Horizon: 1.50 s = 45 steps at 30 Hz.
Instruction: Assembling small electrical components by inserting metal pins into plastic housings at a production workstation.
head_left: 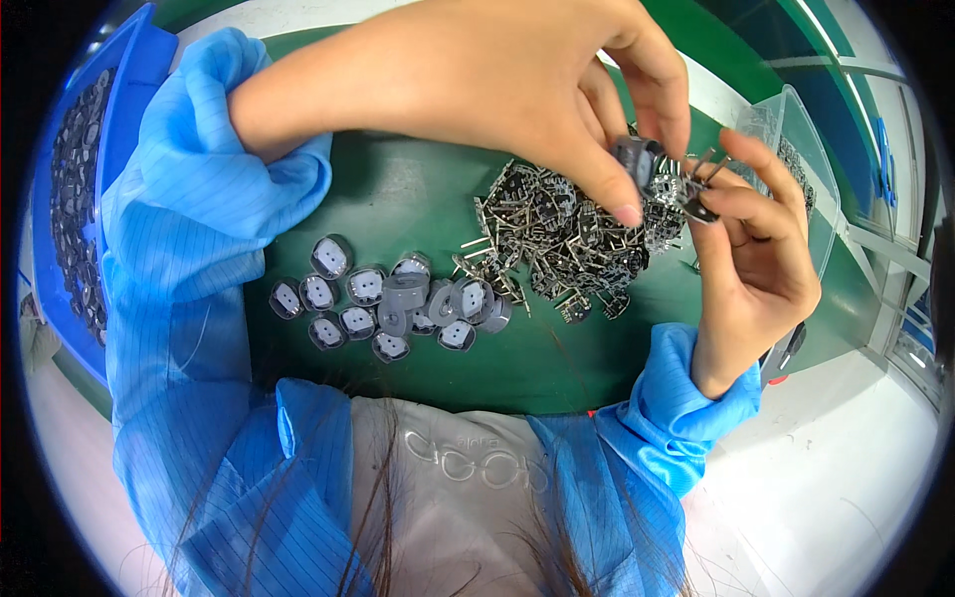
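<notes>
My left hand (517, 85) reaches across the upper middle of the table and pinches a small grey plastic cap (637, 159) between thumb and fingers. Close against it, my right hand (756, 234) grips a small black part with metal pins (701, 199), its pins pointing up and sideways. The two pieces meet or nearly meet; whether they are joined I cannot tell. Under my hands lies a heap of black parts with metal pins (567, 239). To the left of the heap sit several grey caps (358, 318) with pale, holed faces, some stacked on others.
A blue bin (124, 109) full of dark small parts stands along the left edge. At the far right is a clear plastic box (821, 189) with more parts in it. All the loose pieces lie on the green tabletop (398, 209).
</notes>
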Each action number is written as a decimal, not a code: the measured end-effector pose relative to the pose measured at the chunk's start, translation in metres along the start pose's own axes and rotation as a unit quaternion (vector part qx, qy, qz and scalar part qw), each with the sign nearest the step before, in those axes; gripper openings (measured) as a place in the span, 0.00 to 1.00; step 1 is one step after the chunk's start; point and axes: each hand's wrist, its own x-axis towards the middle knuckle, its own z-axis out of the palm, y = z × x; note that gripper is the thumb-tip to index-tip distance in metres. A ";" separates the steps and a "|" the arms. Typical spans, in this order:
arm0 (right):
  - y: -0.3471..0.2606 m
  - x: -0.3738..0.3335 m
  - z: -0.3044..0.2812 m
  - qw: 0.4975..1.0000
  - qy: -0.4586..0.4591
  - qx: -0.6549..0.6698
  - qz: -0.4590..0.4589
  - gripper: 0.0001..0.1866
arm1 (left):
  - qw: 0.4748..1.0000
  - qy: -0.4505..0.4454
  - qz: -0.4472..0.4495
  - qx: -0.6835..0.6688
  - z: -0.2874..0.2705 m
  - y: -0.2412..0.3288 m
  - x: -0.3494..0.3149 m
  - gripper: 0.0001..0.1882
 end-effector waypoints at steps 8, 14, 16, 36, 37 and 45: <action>-0.005 0.000 0.004 0.996 -0.036 -0.076 -0.036 0.15 | 0.996 0.071 0.014 -0.053 0.004 -0.003 -0.003 0.15; -0.013 -0.002 0.010 0.990 0.053 0.011 0.133 0.20 | 0.994 0.080 0.072 -0.021 0.014 0.000 -0.004 0.15; -0.006 -0.006 0.007 0.994 0.045 0.028 0.095 0.16 | 0.996 0.085 -0.012 -0.005 0.016 0.016 -0.004 0.16; 0.000 -0.002 0.025 0.910 0.066 -0.343 -0.225 0.13 | 0.994 0.024 -0.035 -0.103 0.002 -0.003 0.007 0.14; 0.003 0.000 0.021 0.946 0.050 -0.267 -0.175 0.15 | 0.978 -0.044 -0.090 -0.184 -0.002 -0.003 0.010 0.13; -0.016 0.002 0.011 0.952 -0.089 0.144 0.254 0.25 | 0.995 0.098 0.001 -0.013 0.017 0.020 0.002 0.11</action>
